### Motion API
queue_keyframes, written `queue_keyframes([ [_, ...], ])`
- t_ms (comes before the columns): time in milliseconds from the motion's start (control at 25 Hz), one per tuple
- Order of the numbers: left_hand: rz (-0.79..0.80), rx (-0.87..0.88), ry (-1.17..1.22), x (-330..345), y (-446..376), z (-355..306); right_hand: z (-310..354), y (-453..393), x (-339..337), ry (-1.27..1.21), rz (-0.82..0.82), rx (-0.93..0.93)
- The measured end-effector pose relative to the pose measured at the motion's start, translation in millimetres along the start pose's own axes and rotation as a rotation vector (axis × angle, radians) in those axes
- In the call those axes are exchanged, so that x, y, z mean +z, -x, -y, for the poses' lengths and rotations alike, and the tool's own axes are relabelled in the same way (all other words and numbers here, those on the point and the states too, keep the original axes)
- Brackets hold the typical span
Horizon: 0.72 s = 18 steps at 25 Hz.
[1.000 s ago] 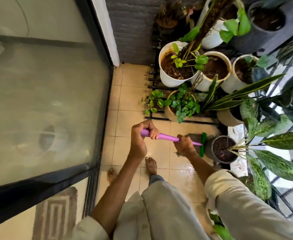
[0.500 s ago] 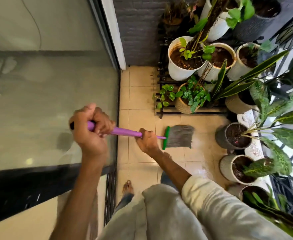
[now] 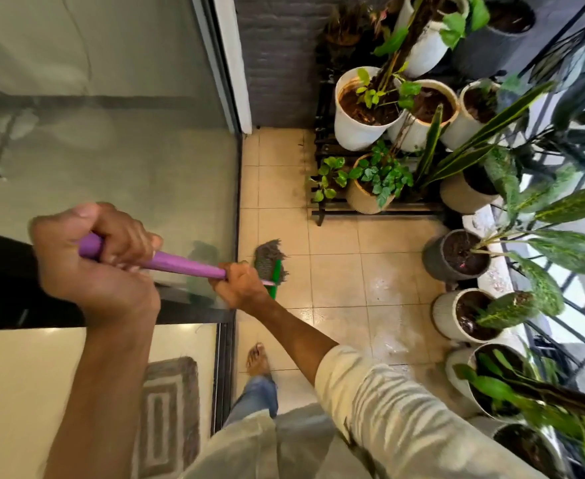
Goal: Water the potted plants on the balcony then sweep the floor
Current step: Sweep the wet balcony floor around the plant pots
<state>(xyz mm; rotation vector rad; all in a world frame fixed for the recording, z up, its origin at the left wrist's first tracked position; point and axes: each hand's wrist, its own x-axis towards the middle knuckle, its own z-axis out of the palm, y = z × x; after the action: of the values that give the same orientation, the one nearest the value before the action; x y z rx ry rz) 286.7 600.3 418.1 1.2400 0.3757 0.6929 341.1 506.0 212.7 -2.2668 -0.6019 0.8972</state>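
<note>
With my left hand (image 3: 90, 267) wrapped round the top end of the purple broom handle (image 3: 180, 262) and my right hand (image 3: 241, 288) gripping it low down, nearer the head, I have the long axis running from me out and right to the bristles (image 3: 267, 259). Those sit on the tiled floor (image 3: 336, 271) just beside the glass door (image 3: 111, 150); wet tiles and potted plants (image 3: 457, 257) lie beyond, to the right.

Both hands (image 3: 239, 286) on purple broom (image 3: 187, 262)

glass door (image 3: 111, 150) left; potted plants (image 3: 457, 254) right; broom (image 3: 267, 262) on floor (image 3: 336, 271) between
</note>
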Motion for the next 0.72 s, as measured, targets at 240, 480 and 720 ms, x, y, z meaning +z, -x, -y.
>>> queue_keyframes([
  [240,0.088,-0.215,0.142,86,75,97,-174,85,-61,0.157,-0.223,0.119],
  [480,0.224,-0.394,0.092,200,156,204,-319,164,-135,0.163,-0.399,0.363],
  [720,0.212,-0.348,0.052,217,139,188,-331,148,-142,-0.012,-0.155,0.542],
])
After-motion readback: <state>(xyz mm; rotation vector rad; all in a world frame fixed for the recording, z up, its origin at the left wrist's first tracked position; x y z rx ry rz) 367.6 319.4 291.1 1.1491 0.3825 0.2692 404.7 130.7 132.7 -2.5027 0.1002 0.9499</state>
